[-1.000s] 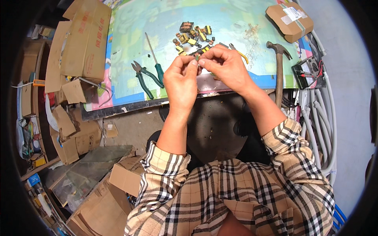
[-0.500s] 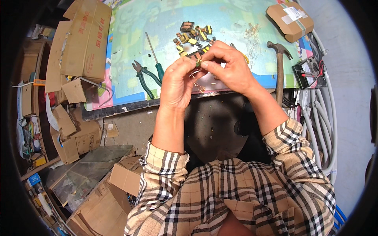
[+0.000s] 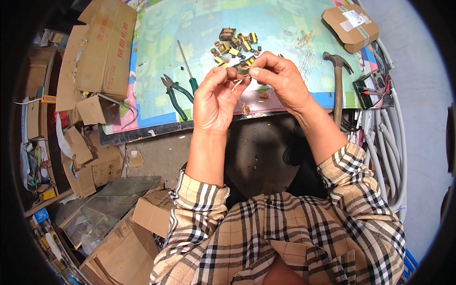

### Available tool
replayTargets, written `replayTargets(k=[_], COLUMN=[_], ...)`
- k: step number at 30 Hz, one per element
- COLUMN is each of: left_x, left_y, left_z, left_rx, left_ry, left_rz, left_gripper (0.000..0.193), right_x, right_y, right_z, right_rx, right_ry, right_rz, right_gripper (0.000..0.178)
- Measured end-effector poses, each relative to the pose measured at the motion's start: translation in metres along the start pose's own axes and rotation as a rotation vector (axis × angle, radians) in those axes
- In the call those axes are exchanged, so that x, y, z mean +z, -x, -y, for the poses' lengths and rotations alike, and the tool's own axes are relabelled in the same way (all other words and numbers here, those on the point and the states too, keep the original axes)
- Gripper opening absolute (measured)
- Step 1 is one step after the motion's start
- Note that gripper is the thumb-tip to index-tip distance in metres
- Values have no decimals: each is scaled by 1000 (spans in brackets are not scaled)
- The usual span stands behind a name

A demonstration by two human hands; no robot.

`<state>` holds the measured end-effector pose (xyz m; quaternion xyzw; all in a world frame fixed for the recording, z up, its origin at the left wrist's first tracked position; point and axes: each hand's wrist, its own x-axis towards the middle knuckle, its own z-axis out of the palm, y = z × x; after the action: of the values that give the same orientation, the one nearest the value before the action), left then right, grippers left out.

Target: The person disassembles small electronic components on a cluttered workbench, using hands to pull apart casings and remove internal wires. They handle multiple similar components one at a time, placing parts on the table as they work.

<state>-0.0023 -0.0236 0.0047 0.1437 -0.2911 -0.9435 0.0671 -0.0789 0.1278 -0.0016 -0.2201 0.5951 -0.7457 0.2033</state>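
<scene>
Both hands pinch one small part (image 3: 242, 71) between them: left hand (image 3: 216, 99) and right hand (image 3: 280, 80) fingertips closed on it, thin wire (image 3: 240, 95) dangling below. Grip sits above the mat's (image 3: 156, 57) near edge. Parts pile (image 3: 235, 45) just beyond; pliers (image 3: 175, 95), screwdriver (image 3: 187, 66) left; hammer (image 3: 338, 80) right.

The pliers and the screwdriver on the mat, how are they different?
The pliers have two green handles spread apart; the screwdriver has one green handle. The pliers' metal end is short and dark; the screwdriver's shaft is long and thin. Both lie untouched on the colourful mat, left of the hands.
</scene>
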Motion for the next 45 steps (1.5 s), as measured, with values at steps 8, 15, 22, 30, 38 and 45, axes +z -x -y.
replayTargets(k=[8, 15, 22, 30, 38, 45], left_x=[1, 3, 1, -2, 2, -2], left_y=[4, 6, -3, -5, 0, 1], left_z=[1, 7, 7, -7, 0, 1], left_rx=[27, 280, 294, 73, 119, 180], left_ry=[-643, -993, -299, -158, -877, -936], left_rz=[-24, -82, -20, 50, -20, 5], left_gripper=[18, 14, 11, 21, 19, 17], right_x=[-3, -5, -3, -3, 8, 4], right_y=[-1, -3, -3, -3, 3, -1], right_z=[9, 3, -2, -1, 14, 14], right_rx=[86, 131, 113, -54, -197, 128], right_ry=[149, 197, 61, 335, 562, 206], right_rz=[62, 100, -41, -89, -96, 83], right_gripper=[16, 18, 14, 15, 14, 13])
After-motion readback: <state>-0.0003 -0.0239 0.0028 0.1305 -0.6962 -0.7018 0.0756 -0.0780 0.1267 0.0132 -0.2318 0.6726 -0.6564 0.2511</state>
